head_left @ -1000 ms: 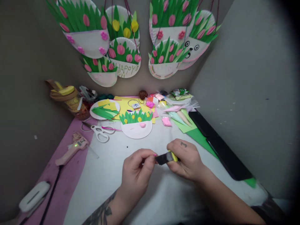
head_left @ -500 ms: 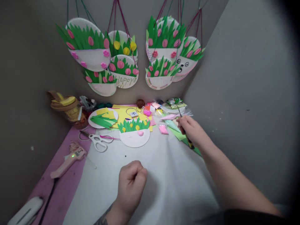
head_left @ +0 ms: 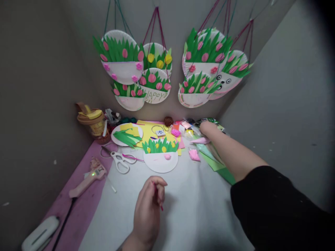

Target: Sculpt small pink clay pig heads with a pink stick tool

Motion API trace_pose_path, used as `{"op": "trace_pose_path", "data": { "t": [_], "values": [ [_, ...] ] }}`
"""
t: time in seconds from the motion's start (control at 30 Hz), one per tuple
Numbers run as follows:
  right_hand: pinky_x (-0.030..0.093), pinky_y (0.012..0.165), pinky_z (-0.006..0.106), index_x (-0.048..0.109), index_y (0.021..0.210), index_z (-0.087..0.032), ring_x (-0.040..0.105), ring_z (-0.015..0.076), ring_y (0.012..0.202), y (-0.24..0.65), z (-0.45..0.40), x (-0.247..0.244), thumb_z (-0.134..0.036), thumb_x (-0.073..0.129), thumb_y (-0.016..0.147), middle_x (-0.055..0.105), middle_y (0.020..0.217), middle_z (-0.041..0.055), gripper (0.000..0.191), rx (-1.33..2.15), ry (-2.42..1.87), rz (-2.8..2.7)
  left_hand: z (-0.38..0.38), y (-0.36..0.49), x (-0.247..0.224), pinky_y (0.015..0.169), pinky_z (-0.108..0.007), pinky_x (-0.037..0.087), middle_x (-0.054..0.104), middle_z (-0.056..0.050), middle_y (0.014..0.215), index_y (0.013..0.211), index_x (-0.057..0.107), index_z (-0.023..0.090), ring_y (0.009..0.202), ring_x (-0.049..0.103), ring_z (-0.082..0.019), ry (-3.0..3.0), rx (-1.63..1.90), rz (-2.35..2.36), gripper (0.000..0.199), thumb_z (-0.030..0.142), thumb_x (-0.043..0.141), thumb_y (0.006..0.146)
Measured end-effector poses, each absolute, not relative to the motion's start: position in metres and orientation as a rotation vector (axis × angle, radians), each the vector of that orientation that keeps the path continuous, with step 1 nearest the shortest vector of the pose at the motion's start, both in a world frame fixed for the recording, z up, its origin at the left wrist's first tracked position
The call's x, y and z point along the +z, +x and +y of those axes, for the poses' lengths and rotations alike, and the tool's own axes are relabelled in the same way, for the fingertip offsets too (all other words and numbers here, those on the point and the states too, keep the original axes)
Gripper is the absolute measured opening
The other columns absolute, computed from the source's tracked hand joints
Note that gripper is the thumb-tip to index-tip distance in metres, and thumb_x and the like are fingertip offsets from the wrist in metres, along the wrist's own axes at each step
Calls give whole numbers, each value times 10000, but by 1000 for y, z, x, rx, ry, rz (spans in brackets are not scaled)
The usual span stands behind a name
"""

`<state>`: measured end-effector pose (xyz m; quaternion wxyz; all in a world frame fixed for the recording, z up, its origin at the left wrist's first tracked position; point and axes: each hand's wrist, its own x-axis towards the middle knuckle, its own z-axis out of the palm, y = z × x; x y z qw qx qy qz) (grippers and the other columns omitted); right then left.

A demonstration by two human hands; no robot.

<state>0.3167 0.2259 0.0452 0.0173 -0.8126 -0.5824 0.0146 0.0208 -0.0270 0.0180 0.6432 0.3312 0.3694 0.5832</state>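
Curling loosely round a pink stick (head_left: 156, 194), left hand (head_left: 148, 205) hangs apart from the nearest plate edge (head_left: 161, 170) — right grip (head_left: 207, 127) unreadable (hidden).

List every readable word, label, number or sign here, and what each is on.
"HAPPY": hanging paper-plate basket; the marks beneath it are unreadable.
One dark character, too small to read surely: small white piece.
Lettering too blurred to read: yellow-brown cup.
Markings too blurred to read: green packet.
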Motion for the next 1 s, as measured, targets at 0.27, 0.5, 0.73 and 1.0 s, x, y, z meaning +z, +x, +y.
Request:
{"op": "trace_pose_path", "data": {
  "t": [0.27, 0.5, 0.73, 1.0],
  "values": [
    [444, 908, 351, 619, 1052, -186, 583, 215, 1076, 233, 122, 46, -313, 423, 939, 647, 1135, 108, 259, 193, -1891, -2155, -5, 12, 33, 439, -190, 248, 315, 54, 530, 558, 531, 145, 484, 270, -62, 464, 1446, 784, 310, 355, 683, 727],
    [503, 638, 264, 386, 1220, -223, 637, 134, 672, 145, -25, 18, -165, 488, 858, 653, 779, -18, 380, 1085, -1139, -1839, -13, 27, 31, 628, -261, 450, 497, 4, 770, 693, 601, 181, 658, 495, -111, 818, 1453, 759, 335, 496, 600, 808],
    [475, 642, 271, 616, 971, -210, 622, 144, 687, 182, -21, 19, -212, 465, 877, 664, 793, 16, 178, 684, -1324, -1798, 5, -31, 19, 854, -318, 460, 618, -80, 1090, 1117, 666, 204, 974, 572, -192, 1833, 1167, 1393, 295, 293, 510, 883],
    [454, 724, 308, 584, 845, -189, 571, 170, 790, 182, -7, -24, -122, 474, 851, 630, 818, 24, 129, 637, -1331, -2105, 9, -39, -14, 906, -379, 443, 629, -107, 1015, 1011, 678, 176, 975, 586, -252, 2177, 510, 1571, 244, 174, 536, 813]
  ]
}}
